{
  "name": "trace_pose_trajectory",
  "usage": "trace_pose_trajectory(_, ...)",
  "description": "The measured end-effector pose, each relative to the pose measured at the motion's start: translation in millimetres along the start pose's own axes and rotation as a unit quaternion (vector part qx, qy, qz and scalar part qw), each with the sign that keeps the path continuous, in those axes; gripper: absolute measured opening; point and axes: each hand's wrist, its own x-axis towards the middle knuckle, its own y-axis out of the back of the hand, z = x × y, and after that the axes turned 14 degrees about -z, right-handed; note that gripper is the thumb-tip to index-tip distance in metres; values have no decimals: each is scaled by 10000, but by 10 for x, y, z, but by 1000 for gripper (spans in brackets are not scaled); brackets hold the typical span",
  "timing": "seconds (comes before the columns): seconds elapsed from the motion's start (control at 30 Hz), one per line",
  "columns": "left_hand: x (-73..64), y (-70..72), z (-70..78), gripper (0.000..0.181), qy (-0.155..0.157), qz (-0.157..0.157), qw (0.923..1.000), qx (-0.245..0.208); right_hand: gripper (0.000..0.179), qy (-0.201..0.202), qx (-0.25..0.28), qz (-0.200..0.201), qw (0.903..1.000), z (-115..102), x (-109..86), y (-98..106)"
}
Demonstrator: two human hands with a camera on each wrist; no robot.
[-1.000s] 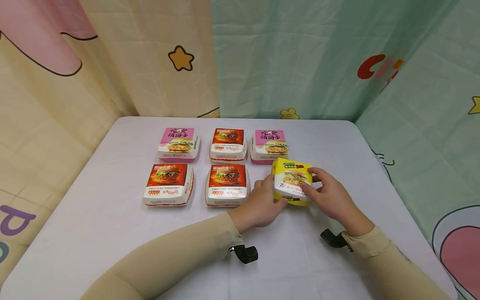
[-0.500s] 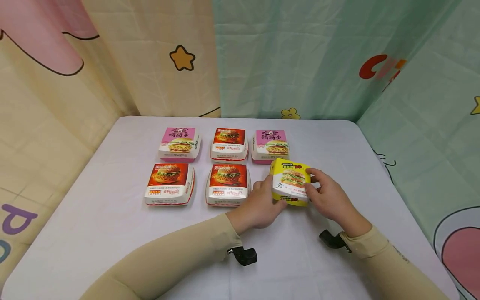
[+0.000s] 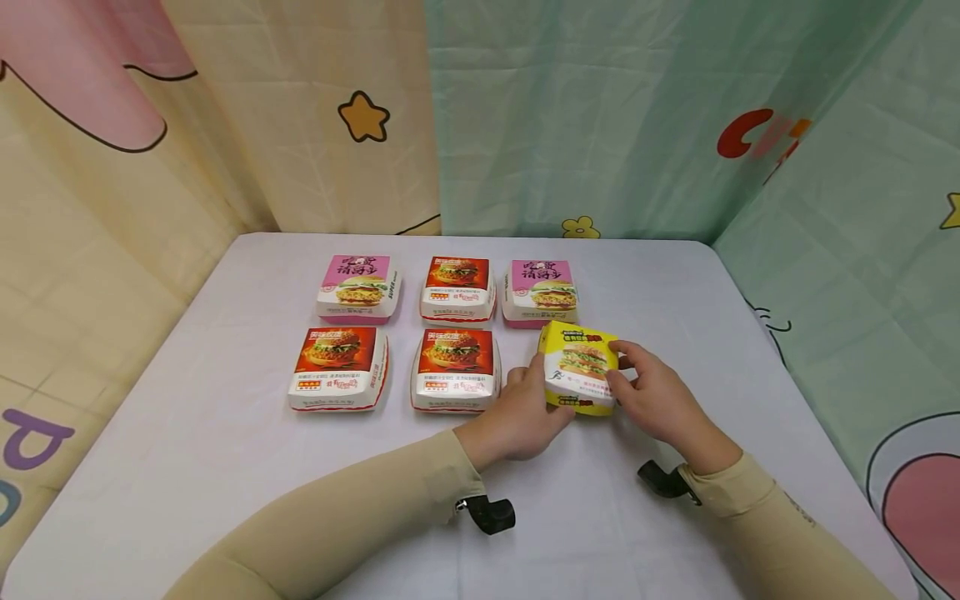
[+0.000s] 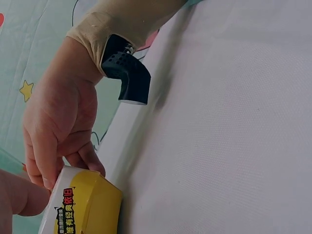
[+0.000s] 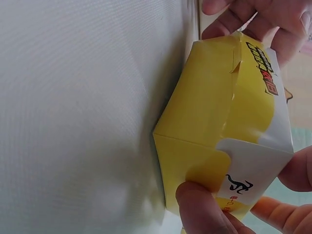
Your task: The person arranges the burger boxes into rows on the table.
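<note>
A yellow and white burger box (image 3: 585,362) with a burger picture on its lid is at the right end of the front row, slightly turned. My left hand (image 3: 521,412) grips its left side, with the thumb near the front corner. On the opposite side, my right hand (image 3: 663,400) holds the box by its right edge and top. In the right wrist view, the box (image 5: 195,97) appears close to the white tablecloth, with fingers (image 5: 202,209) pressing its side. The left wrist view shows a yellow wall of the box (image 4: 100,204) and the right hand (image 4: 63,107) beyond.
Just left of my left hand lies a red and white burger box (image 3: 455,371), and another red one (image 3: 337,371) is farther left. Behind them stand two pink boxes (image 3: 360,289) (image 3: 540,292) with a red box (image 3: 457,289) between. Printed curtains (image 3: 570,125) surround the white table (image 3: 187,467).
The yellow burger box has shifted slightly left and toward me, with both hands keeping hold of it. The other boxes have stayed in place.
</note>
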Motion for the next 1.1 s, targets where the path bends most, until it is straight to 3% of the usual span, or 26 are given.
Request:
trace_pose_trajectory(0.87,3,-52,-35,101,44,-65,9999,-67,56,-104,-154,-81,9998,-29,-15,9)
trace_pose_trajectory(1.1,-14,-56,-27,102,24,-46,9999,-99,62,-60,-252,-278,9993,-35,-7,30)
